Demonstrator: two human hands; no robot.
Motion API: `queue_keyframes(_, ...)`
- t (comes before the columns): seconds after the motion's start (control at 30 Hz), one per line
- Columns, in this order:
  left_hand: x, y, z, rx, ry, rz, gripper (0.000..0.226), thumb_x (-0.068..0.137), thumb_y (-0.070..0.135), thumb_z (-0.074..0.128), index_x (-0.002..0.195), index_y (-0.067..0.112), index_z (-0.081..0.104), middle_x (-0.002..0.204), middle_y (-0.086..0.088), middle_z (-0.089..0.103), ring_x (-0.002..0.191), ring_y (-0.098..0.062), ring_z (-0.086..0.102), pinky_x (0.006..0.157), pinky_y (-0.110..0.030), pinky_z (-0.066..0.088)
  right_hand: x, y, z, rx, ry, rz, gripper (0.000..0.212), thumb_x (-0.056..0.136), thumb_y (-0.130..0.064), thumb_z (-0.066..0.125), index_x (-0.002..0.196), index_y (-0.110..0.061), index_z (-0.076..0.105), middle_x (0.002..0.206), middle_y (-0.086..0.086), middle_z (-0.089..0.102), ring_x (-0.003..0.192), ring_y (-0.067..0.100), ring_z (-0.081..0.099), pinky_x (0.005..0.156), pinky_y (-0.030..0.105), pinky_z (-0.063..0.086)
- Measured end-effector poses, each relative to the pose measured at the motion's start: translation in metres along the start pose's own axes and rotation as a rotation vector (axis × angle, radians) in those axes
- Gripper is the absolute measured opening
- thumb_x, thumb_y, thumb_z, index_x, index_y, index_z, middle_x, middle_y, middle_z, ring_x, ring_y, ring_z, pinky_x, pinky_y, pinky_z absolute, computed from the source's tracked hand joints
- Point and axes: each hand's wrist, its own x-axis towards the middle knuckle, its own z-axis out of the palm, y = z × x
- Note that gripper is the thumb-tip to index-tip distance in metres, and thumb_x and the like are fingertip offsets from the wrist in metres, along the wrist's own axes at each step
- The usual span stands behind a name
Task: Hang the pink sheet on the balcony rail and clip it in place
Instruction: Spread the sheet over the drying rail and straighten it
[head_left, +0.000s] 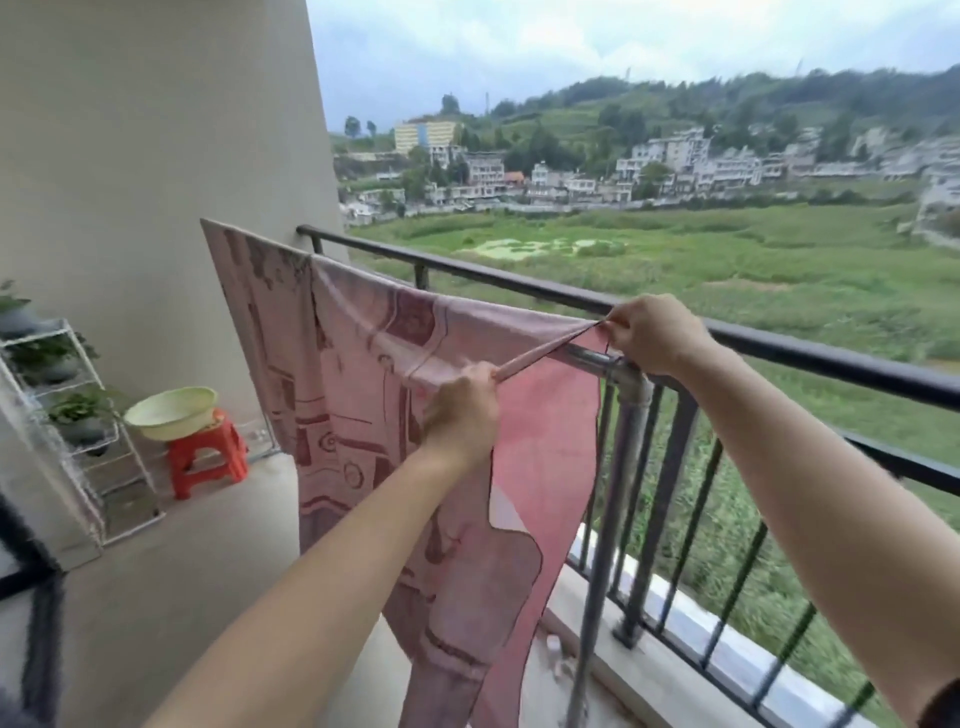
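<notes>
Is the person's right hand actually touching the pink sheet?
Touching. The head view shows the right hand pinching the stretched edge of the pink sheet.

The left forearm (311, 587) and the right forearm (810, 467) are bare along all their visible length, and the left hand (460, 410) and right hand (655, 335) are bare as well. At the lower right corner a dark patch (943, 699) lies against the right arm; it may be a sleeve edge, but too little shows to tell.
</notes>
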Motion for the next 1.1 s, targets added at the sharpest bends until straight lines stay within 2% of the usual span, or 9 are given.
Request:
queue_keyframes(0.1, -0.009, 0.005, 0.003, -0.059, 0.093, -0.087, 0.021, 0.102, 0.023, 0.037, 0.108, 0.012, 0.054, 0.097, -0.011, 0.065, 0.087, -0.034, 0.062, 0.067, -0.037, 0.044, -0.009, 0.007, 0.001, 0.017, 0.156, -0.056, 0.026, 0.095, -0.037, 0.059, 0.102, -0.016, 0.074, 0.103, 0.009, 0.071, 0.091, 0.033, 0.066, 0.067, 0.033, 0.046)
queue_keyframes(0.23, -0.015, 0.017, 0.005, 0.152, -0.018, -0.022, 0.048, 0.088, 0.055, 0.057, 0.115, 0.017, 0.045, 0.096, 0.003, 0.056, 0.083, -0.019, 0.057, 0.064, -0.03, 0.036, -0.021, 0.016, 0.005, -0.001, 0.248, -0.094, 0.028, 0.097, -0.038, 0.057, 0.105, -0.015, 0.072, 0.104, 0.006, 0.068, 0.087, 0.035, 0.066, 0.068, 0.036, 0.048)
queue_keyframes(0.4, -0.009, 0.022, 0.004, 0.204, 0.26, 0.331, 0.012, 0.085, 0.015, 0.066, 0.094, 0.012, 0.06, 0.08, -0.003, 0.065, 0.057, -0.023, 0.064, 0.048, -0.023, 0.034, -0.029, 0.035, 0.004, -0.027, 0.255, -0.133, 0.028, 0.097, -0.039, 0.056, 0.103, -0.018, 0.074, 0.099, 0.002, 0.07, 0.081, 0.034, 0.068, 0.067, 0.038, 0.054)
queue_keyframes(0.57, -0.001, 0.059, 0.002, -0.123, 0.472, 0.472, 0.014, 0.092, 0.017, 0.058, 0.096, 0.007, 0.067, 0.083, -0.004, 0.065, 0.062, -0.015, 0.06, 0.054, -0.023, 0.047, -0.042, 0.047, 0.007, 0.005, 0.426, -0.136, 0.026, 0.099, -0.034, 0.053, 0.101, -0.016, 0.072, 0.095, 0.004, 0.069, 0.073, 0.036, 0.067, 0.062, 0.037, 0.053)
queue_keyframes(0.67, -0.017, 0.06, 0.02, -0.098, 0.25, 0.456, 0.014, 0.094, 0.023, 0.058, 0.094, 0.011, 0.065, 0.082, -0.002, 0.068, 0.068, -0.018, 0.064, 0.061, -0.03, 0.053, -0.061, 0.065, 0.025, -0.024, 0.298, -0.11, 0.027, 0.099, -0.037, 0.05, 0.104, -0.017, 0.069, 0.102, 0.003, 0.068, 0.078, 0.037, 0.068, 0.064, 0.041, 0.055)
queue_keyframes(0.77, -0.033, 0.048, 0.05, 0.026, -0.102, 0.246, 0.031, 0.1, 0.039, 0.045, 0.079, 0.017, 0.052, 0.069, -0.002, 0.063, 0.068, -0.03, 0.062, 0.057, -0.031, 0.037, -0.076, 0.065, 0.043, -0.02, 0.009, -0.13, 0.028, 0.101, -0.04, 0.041, 0.102, -0.017, 0.059, 0.102, 0.007, 0.069, 0.083, 0.036, 0.067, 0.061, 0.04, 0.049)
queue_keyframes(0.9, -0.039, 0.052, 0.054, -0.156, 0.182, 0.272, 0.027, 0.101, 0.025, 0.048, 0.077, 0.014, 0.055, 0.053, 0.009, 0.044, 0.041, -0.014, 0.046, 0.041, -0.022, 0.031, -0.078, 0.059, 0.054, -0.081, 0.179, -0.213, 0.024, 0.101, -0.037, 0.041, 0.096, -0.016, 0.053, 0.092, 0.006, 0.064, 0.07, 0.038, 0.065, 0.052, 0.034, 0.038)
queue_keyframes(1.0, -0.036, 0.062, 0.042, -0.232, 0.311, 0.312, 0.025, 0.101, 0.02, 0.049, 0.077, 0.011, 0.054, 0.055, 0.012, 0.041, 0.041, -0.007, 0.038, 0.045, -0.011, 0.021, -0.081, 0.06, 0.061, -0.004, 0.312, -0.182, 0.025, 0.102, -0.033, 0.042, 0.094, -0.013, 0.054, 0.089, 0.005, 0.064, 0.057, 0.035, 0.061, 0.048, 0.032, 0.038)
queue_keyframes(1.1, -0.04, 0.065, 0.045, -0.135, 0.085, 0.412, 0.023, 0.101, 0.024, 0.046, 0.08, 0.015, 0.049, 0.059, 0.005, 0.05, 0.049, -0.021, 0.048, 0.05, -0.026, 0.031, -0.091, 0.063, 0.076, 0.127, 0.37, -0.081, 0.027, 0.103, -0.031, 0.041, 0.086, -0.013, 0.052, 0.078, 0.003, 0.06, 0.051, 0.029, 0.056, 0.048, 0.031, 0.037)
